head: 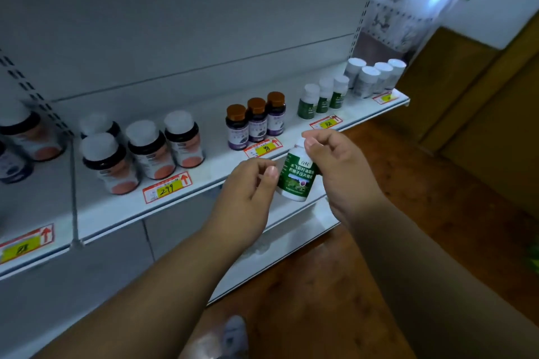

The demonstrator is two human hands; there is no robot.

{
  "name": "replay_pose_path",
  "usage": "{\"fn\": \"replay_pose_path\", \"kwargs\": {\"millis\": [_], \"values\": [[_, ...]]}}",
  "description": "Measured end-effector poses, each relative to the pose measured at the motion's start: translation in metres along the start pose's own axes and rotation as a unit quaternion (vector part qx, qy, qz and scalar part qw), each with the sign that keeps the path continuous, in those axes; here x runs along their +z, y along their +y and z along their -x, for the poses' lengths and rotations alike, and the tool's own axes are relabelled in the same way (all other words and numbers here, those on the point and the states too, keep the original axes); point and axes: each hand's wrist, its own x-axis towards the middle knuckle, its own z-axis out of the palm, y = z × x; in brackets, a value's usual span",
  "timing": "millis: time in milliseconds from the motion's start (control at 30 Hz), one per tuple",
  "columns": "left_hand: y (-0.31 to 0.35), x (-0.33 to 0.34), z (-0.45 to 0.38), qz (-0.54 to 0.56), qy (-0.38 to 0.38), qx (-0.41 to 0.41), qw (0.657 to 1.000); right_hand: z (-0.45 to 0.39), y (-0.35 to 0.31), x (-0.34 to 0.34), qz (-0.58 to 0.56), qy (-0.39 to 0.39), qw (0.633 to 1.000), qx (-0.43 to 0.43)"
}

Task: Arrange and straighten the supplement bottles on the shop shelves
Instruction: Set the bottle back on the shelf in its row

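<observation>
A green-labelled white bottle point(296, 176) is held tilted in front of the white shelf point(204, 181), between both hands. My right hand point(335, 166) grips its cap and upper right side. My left hand point(250, 186) pinches its lower left side with thumb and fingertips. On the shelf stand three more green bottles point(322, 99), three purple bottles with brown caps point(256, 121), several dark bottles with orange labels point(140, 151) and several white bottles point(372, 77) at the right end.
Price tags point(167, 188) hang along the shelf's front edge. More bottles point(23, 137) stand on the neighbouring shelf section at left. A lower shelf point(291, 230) juts out below. Wooden floor point(320, 285) and a wooden door point(481, 102) lie to the right.
</observation>
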Motion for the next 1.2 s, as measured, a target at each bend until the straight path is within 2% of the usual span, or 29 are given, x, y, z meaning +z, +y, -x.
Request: {"fn": "replay_pose_path", "kwargs": {"millis": [133,300,367,467,600,667,833,967,1067,1200], "values": [[0.001,0.015,-0.048,-0.011,-0.042,0.023,0.999,-0.036,-0.013,-0.022,0.054,0.036,0.998,-0.012],[0.011,0.037,-0.103,0.003,-0.066,0.01,0.998,-0.089,-0.031,-0.056,0.086,0.052,0.995,-0.017],[0.014,0.046,-0.124,0.012,-0.045,0.028,0.999,-0.114,-0.035,-0.066,0.113,0.047,0.991,-0.043],[0.017,0.061,-0.159,0.039,0.026,0.038,0.998,-0.159,-0.039,-0.078,0.155,0.026,0.984,-0.089],[0.024,0.077,-0.208,0.032,0.149,0.029,0.988,-0.225,-0.044,-0.091,0.254,-0.027,0.953,-0.161],[0.028,0.082,-0.231,0.003,0.18,0.008,0.984,-0.258,-0.049,-0.094,0.307,-0.064,0.929,-0.195],[0.025,0.085,-0.278,-0.112,0.162,-0.079,0.977,-0.324,-0.042,-0.087,0.383,-0.193,0.877,-0.219],[0.016,0.084,-0.288,-0.182,0.155,-0.105,0.965,-0.353,-0.031,-0.075,0.397,-0.265,0.842,-0.253],[0.011,0.081,-0.29,-0.214,0.161,-0.118,0.956,-0.365,-0.034,-0.068,0.39,-0.301,0.831,-0.258],[0.009,0.081,-0.292,-0.214,0.181,-0.137,0.95,-0.376,-0.031,-0.067,0.372,-0.305,0.837,-0.262]]}}
